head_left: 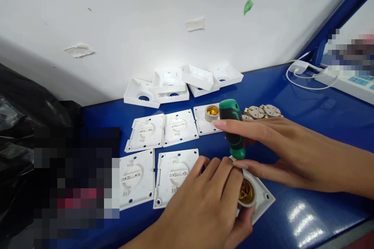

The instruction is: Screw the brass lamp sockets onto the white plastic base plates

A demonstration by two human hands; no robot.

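My right hand (280,149) grips a screwdriver (232,126) by its green and black handle, which stands nearly upright. The screwdriver's tip is hidden. My left hand (209,198) is closed around a lamp socket (248,192) with a brass-coloured threaded inside. Under that hand lies a white square base plate (266,198), turned cornerwise and partly covered by the fingers. Just behind the screwdriver, another white plate (203,127) bears a second lamp socket (212,113). Several bare base plates (179,126) with round recesses lie to the left.
White box-shaped covers (169,79) are piled against the wall. Several round socket parts (263,111) sit behind my right hand. A white power strip (350,81) with cables rests at the far right. Black plastic (26,105) bulges at the left edge.
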